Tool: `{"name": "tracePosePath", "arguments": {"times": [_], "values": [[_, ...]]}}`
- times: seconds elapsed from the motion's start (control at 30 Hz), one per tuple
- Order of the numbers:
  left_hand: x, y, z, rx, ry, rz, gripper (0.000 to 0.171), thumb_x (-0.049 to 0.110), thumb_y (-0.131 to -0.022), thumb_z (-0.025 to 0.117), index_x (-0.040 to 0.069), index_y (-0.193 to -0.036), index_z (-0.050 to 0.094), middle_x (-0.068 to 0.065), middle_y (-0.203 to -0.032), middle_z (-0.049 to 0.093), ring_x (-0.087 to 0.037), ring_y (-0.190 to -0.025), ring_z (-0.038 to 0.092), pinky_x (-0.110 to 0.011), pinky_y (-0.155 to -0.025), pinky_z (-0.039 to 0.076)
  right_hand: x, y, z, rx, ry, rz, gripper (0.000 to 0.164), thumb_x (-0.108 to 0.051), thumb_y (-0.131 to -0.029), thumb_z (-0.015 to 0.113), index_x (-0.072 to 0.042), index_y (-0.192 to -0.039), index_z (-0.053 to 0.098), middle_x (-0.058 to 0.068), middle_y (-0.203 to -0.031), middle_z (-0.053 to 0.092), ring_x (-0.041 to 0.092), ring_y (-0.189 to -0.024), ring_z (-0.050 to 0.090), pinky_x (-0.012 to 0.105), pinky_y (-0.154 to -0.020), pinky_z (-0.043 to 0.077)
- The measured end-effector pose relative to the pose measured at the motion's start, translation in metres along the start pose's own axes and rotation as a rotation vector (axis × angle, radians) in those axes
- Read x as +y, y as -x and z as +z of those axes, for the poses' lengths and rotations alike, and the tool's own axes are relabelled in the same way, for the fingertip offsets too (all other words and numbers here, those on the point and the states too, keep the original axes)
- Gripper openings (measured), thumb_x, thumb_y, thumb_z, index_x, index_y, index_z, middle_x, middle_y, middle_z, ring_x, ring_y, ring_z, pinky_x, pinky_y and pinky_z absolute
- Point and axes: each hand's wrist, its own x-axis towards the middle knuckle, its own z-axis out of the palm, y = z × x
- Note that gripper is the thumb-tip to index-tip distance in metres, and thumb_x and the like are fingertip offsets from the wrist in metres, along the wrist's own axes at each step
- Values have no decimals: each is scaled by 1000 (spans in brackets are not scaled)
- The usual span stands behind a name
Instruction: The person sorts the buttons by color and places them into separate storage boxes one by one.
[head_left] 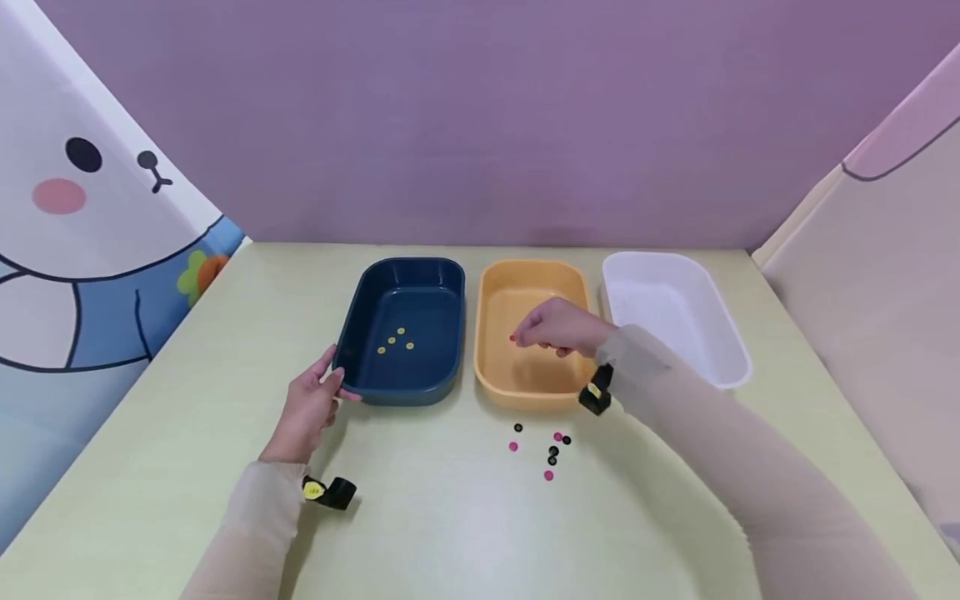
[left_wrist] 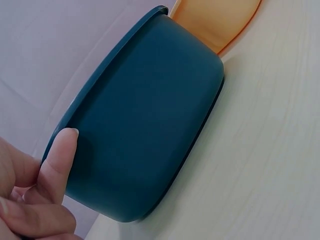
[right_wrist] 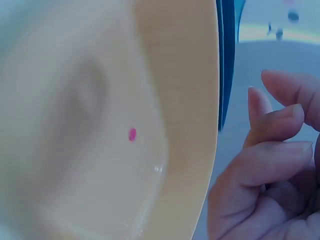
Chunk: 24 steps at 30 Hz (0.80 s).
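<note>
My left hand (head_left: 309, 408) grips the near left corner of a dark blue tray (head_left: 408, 393), its fingers at the rim and outer wall. Several small yellow buttons (head_left: 392, 340) lie inside that tray. Over an orange tray (head_left: 491, 379) hovers my right hand (head_left: 558, 325), fingers bent. A pink button (right_wrist: 132, 134) shows against the orange tray in the right wrist view, apart from the right fingertips, which have a gap between them. In front of the orange tray, several black buttons (head_left: 553, 451) and pink buttons (head_left: 548, 476) are scattered on the table.
To the right stands a white tray (head_left: 731, 367), partly behind the right forearm. The three trays sit in a row on a pale table (head_left: 450, 517). A purple backdrop (head_left: 480, 125) rises behind, with a cartoon-printed cloth (head_left: 97, 225) at the left.
</note>
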Motion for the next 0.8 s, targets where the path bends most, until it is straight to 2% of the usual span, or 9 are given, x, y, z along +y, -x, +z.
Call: {"name": "tracePosePath", "arguments": {"times": [0.1,0.27,0.43,0.6,0.8], "values": [[-1,0,0,-5,6,4,55,16,-105,34,18,-155,11,12,-62,64,-5,-39,31,-18,-41,23,6,17,4,-16,36,-4,28,-12,-87,67,2,-111,67,1,-70,52,8,-47,32,21,-45,30],[-1,-1,0,-9,12,6,55,17,-106,33,18,-155,10,13,-62,64,-4,-38,31,-18,-40,23,14,43,12,-28,11,-41,25,-12,-86,67,0,-108,66,-3,-58,39,9,-46,32,21,-45,29],[-2,-2,-1,-11,15,5,55,19,-106,34,20,-155,9,14,-61,64,-5,-39,32,-19,-40,23,16,61,25,-138,-19,-117,20,-8,-86,67,0,-104,67,-4,-58,43,9,-46,31,20,-46,29],[-2,-3,0,-16,21,13,55,19,-106,34,18,-155,9,13,-61,64,-5,-39,33,-19,-40,24,21,74,40,-222,-7,-142,21,-6,-84,68,0,-104,67,-3,-57,46,9,-46,33,20,-46,29],[-6,-5,-4,-56,0,28,56,19,-106,32,19,-155,7,14,-64,65,-5,-40,32,-18,-41,23,35,77,48,-268,-19,-144,21,-2,-84,66,1,-104,67,-5,-58,44,8,-47,32,19,-45,28]]}}
